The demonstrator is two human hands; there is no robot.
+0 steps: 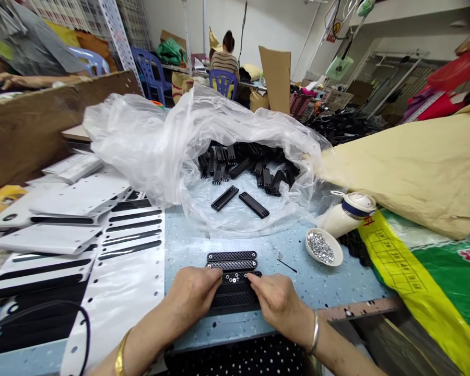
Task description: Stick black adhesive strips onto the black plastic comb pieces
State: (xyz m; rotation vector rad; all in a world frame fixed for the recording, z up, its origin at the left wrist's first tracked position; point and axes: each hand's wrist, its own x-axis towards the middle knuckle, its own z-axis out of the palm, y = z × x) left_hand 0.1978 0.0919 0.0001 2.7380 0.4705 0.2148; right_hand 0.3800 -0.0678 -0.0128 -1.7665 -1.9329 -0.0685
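Note:
Several black ribbed plastic strips point(232, 261) lie side by side in a row on the light blue table point(188, 235), just in front of me. My left hand point(194, 293) rests on the row's left end, fingers curled, its fingertips pinching one strip point(235, 277). My right hand point(276, 303) mirrors it on the right end, thumb and fingers pressed on the same strip. Small silver dots show along that strip between my fingertips. A small white bowl point(324, 246) of tiny silver pieces stands to the right of the row.
An opened clear plastic bag point(149, 151) holds a heap of black strips point(245, 159); two lie loose at its mouth. White slotted sheets point(82, 230) are stacked on the left. A white jar point(347, 211) lies tipped, beside tan paper point(407, 167) and a yellow-green sack point(434, 271). A person sits at the back.

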